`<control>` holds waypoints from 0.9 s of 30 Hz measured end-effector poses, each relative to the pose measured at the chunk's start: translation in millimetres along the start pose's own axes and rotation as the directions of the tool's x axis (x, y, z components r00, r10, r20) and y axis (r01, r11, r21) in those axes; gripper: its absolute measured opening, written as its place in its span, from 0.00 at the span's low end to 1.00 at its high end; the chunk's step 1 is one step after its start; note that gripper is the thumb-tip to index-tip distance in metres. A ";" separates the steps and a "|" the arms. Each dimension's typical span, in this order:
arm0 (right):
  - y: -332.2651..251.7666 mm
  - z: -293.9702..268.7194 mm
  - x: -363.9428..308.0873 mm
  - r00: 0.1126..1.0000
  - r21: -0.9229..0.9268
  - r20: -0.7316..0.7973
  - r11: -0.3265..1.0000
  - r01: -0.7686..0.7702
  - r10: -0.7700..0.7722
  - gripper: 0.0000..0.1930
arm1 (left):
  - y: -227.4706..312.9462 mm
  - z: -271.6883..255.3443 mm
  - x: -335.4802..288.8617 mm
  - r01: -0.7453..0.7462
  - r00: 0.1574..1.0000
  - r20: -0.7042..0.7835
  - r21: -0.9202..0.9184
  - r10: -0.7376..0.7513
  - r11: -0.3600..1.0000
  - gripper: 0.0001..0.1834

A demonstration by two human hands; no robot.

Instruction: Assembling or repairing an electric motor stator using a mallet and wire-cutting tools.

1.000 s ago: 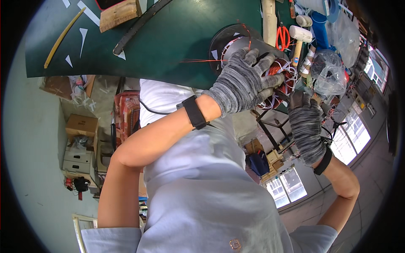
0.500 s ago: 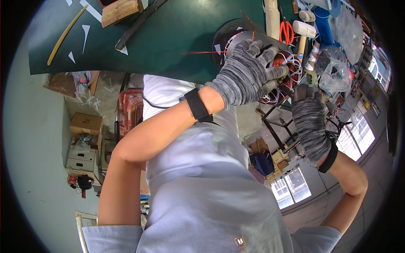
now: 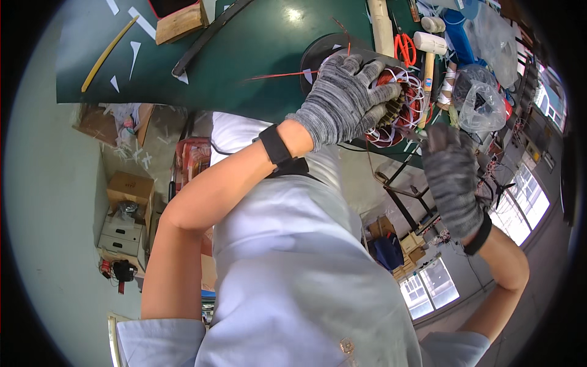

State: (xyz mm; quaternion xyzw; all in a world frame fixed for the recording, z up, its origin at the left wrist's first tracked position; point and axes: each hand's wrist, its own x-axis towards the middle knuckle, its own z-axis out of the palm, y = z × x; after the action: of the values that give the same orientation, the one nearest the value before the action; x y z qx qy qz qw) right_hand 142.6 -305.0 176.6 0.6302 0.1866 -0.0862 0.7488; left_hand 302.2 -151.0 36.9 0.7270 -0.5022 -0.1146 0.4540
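A motor stator (image 3: 420,92) lies on its side at the edge of the green-topped table, with reddish copper windings laced in white cord. My left hand (image 3: 345,92), in a grey knit glove, is wrapped over the stator's body with its fingers curled toward the open end. Just right of the windings, my gloved right hand (image 3: 449,165) is closed, its dark fingertips bunched together and slightly blurred. What those fingertips pinch is too small to make out. A thin red wire (image 3: 278,76) sticks out leftward from the stator, and another one points up.
Behind the stator lie red-handled scissors (image 3: 404,49), a white-headed mallet (image 3: 430,43) and a pale wooden rod (image 3: 380,27). Clear plastic bags (image 3: 483,107) crowd the right. Farther left are a dark strip (image 3: 211,37), a wooden block (image 3: 181,23) and a yellow strip (image 3: 110,55).
The stator's end has turned more toward me, showing its inner slots and windings. My left hand has shifted slightly left in view; my right hand sits a little lower, apart from the windings.
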 end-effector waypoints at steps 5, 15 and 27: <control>9.4 4.6 46.1 0.967 0.876 -0.031 0.458 0.148 -0.252 0.11 | 3.8 -3.4 -6.2 0.080 0.996 -0.039 0.028 -0.078 0.996 0.21; -2.1 19.5 52.0 0.931 0.913 0.008 0.382 0.143 -0.366 0.09 | 5.9 -3.6 -1.4 0.098 0.995 -0.007 0.002 -0.098 0.995 0.20; 33.1 1.6 65.4 0.887 0.802 -0.098 0.491 0.339 -0.451 0.07 | 4.4 2.0 -4.0 0.093 0.992 -0.082 0.010 -0.092 0.996 0.19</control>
State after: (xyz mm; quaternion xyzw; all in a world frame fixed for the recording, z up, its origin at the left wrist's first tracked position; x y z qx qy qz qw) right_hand 214.7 -293.4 181.7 0.8309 0.2196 -0.3692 0.3537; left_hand 296.3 -149.1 38.0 0.7567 -0.4500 -0.1023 0.4631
